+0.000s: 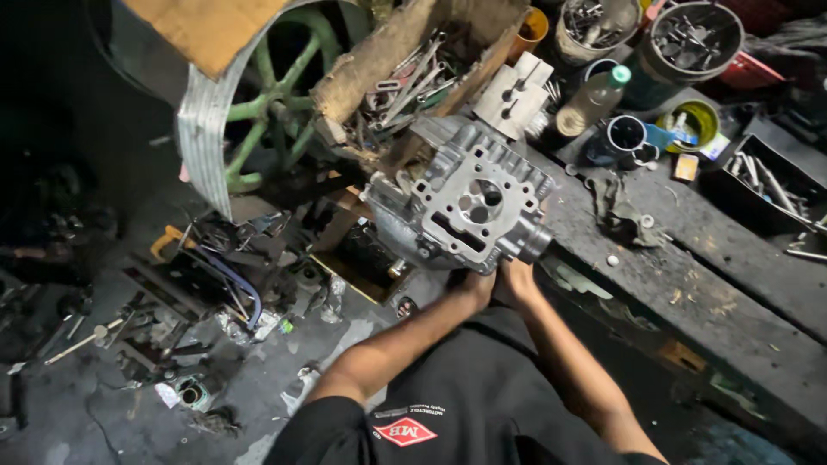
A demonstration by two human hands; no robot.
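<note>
Both hands gripped a grey metal engine cylinder head from below, left hand and right hand closed around its lower edge, beside a cluttered tabletop.

Pretty cramped up top: cylinder head jammed right against the tool crate and a pale metal block, no gap to slip through there. Left side blocked by the big pulley wheel, with scrap parts strewn over the floor below it. Back of the bench crowded with cans, a bottle and a rag. Only open room on the bare planks right of the head, toward the near edge.
</note>
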